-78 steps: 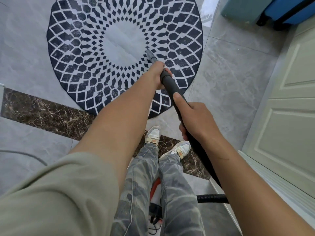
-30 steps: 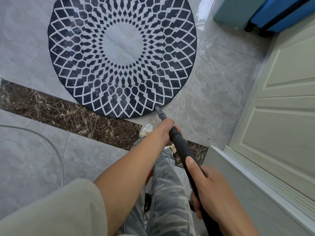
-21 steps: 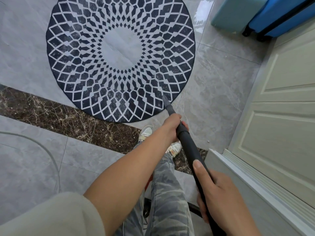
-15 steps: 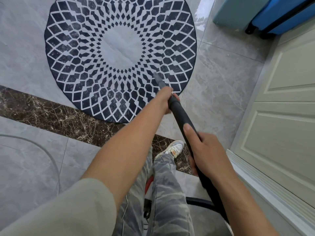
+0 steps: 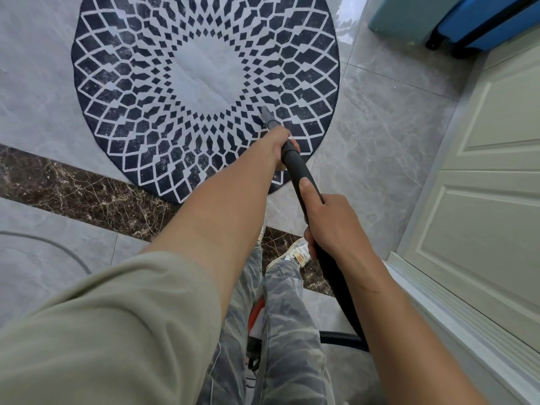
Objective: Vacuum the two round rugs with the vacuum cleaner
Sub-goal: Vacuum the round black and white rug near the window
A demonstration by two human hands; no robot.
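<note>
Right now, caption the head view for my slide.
Vacuuming: left hand and right hand grip the vacuum wand, nozzle on the round rug.

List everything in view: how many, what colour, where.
rug: one, navy and white, floor ahead
wand: one, dark grey, tip over the rug's right part
hose: one, black, lower right
vacuum body: one, red-orange, mostly hidden between the legs
cable: one, grey, floor at left
floor: grey tiles, brown marble strip
door: one, cream, right
blue case: one, top right
teal case: one, beside it
shoe: one plainly seen, white, on the marble strip
trousers: one pair, grey camouflage, bottom centre
sleeve: one, beige, bottom left
left hand: one, grips the wand near its tip
right hand: one, grips the wand further back
</note>
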